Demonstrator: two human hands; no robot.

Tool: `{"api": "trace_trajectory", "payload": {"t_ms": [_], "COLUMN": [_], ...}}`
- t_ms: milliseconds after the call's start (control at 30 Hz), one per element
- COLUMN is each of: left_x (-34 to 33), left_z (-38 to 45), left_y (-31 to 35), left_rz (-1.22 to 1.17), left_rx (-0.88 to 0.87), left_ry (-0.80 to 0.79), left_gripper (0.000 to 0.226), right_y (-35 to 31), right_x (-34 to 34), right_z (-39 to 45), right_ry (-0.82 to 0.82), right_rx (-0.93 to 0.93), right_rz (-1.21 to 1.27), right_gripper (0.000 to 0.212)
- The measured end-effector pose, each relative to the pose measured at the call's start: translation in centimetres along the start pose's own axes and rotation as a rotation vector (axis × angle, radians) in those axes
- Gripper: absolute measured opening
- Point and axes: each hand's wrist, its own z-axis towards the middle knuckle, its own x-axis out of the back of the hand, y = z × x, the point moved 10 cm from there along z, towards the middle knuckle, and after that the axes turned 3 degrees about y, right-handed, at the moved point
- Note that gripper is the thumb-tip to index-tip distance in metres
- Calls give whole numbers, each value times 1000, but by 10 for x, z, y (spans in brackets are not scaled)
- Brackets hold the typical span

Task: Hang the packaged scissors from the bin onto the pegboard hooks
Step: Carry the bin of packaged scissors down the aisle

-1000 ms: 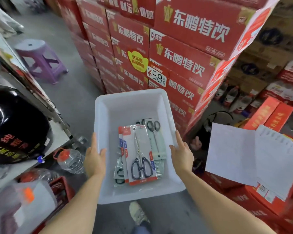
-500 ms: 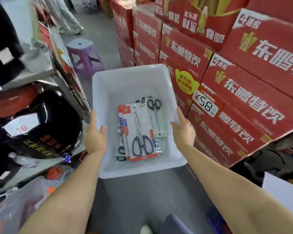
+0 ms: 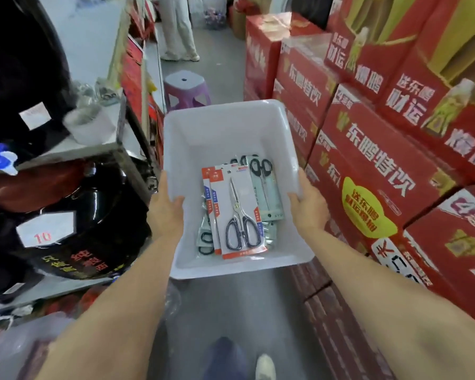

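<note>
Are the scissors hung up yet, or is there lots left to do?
Nothing is hung yet. The packaged scissors all lie in the white bin. Right now the left hand and right hand grip the bin's sides, carrying it down an aisle. No pegboard is in view, so all the hanging is left.

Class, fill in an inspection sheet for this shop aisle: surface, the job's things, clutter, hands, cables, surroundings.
Surface: grey concrete floor; no table seen.
Job's things: white plastic bin carried in the air; packaged scissors stacked flat at its near end; pegboard hooks not seen.
Clutter: purple stool in the aisle ahead.
Hands: left hand and right hand each grip a side rim of the bin.
Cables: nothing seen.
Surroundings: red drink cartons stacked on the right; black pots on shelves at the left; a person's legs far ahead.
</note>
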Motion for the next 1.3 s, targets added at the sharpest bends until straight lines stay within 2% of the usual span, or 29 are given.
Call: {"api": "trace_trajectory", "payload": {"t_ms": [367, 733, 1100, 1300], "left_x": [-67, -115, -189, -228], "left_z": [179, 375, 579, 687], "left_y": [22, 74, 127, 134], "left_rz": [44, 64, 70, 91], "left_rx": [37, 6, 15, 32], "left_ry": [22, 63, 130, 122], "left_gripper": [75, 75, 73, 74], "right_y": [-59, -134, -201, -239], "right_x": [-114, -208, -316, -388], "right_z": [179, 354, 564, 662], "right_ry": [-95, -91, -118, -157], "right_rx": [-6, 18, 62, 54], "right_rz": [64, 10, 78, 54], "right_gripper": [60, 60, 58, 59]}}
